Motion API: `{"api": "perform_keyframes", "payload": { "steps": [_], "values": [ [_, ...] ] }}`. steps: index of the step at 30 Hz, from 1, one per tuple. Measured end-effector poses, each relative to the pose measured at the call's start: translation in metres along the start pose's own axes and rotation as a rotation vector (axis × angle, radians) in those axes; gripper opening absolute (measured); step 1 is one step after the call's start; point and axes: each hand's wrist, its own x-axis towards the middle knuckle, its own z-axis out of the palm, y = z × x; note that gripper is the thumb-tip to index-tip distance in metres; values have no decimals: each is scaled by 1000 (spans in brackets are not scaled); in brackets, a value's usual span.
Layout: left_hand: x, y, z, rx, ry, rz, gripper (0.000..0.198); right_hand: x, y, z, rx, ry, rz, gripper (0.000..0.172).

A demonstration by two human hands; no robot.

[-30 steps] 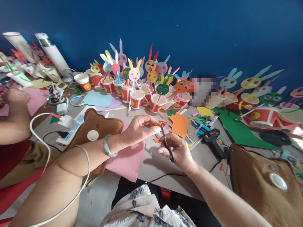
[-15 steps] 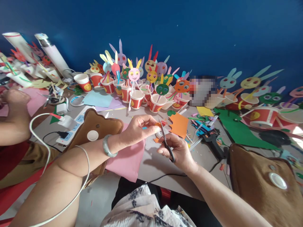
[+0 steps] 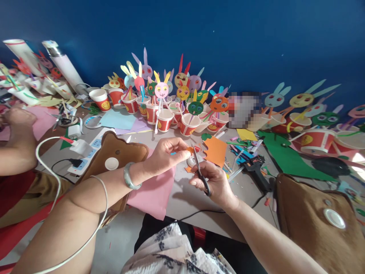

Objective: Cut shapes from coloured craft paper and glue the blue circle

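Between thumb and fingers, my left hand pinches a small piece of orange paper, partly hidden by the fingertips. My right hand is closed round the handles of black-handled scissors. Their blades point up and away from me, right at the small piece's edge. Beyond the right hand lies a larger sheet of orange paper with a notched left edge. An orange scrap is on the table below the blades.
Several paper cups with paper animal heads line the blue wall. A black glue gun lies right, near a brown plush pouch. Left are a power strip, a brown bear-shaped pouch, pink paper and another person's arm.
Very little differs. The small orange piece shows slightly more beside the blades, and its angle in my left fingers has shifted a little.
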Motion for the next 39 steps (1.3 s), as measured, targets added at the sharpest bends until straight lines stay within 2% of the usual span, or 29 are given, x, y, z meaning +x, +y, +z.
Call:
{"api": "perform_keyframes", "payload": {
  "steps": [4, 10, 18, 25, 39],
  "values": [
    [0, 1, 0, 9, 16, 8, 9, 0, 1, 0, 11, 5, -11, 59],
    [-1, 6, -2, 81, 45, 20, 26, 1, 1, 0, 21, 8, -16, 58],
    [-1, -1, 1, 15, -12, -22, 13, 1, 3, 0, 24, 4, -12, 58],
    [-1, -3, 0, 83, -25, -22, 13, 3, 3, 0, 8, -5, -8, 60],
    [0, -1, -1, 8, -57, 27, 9, 1, 1, 0, 1, -1, -9, 61]
  ]
}}
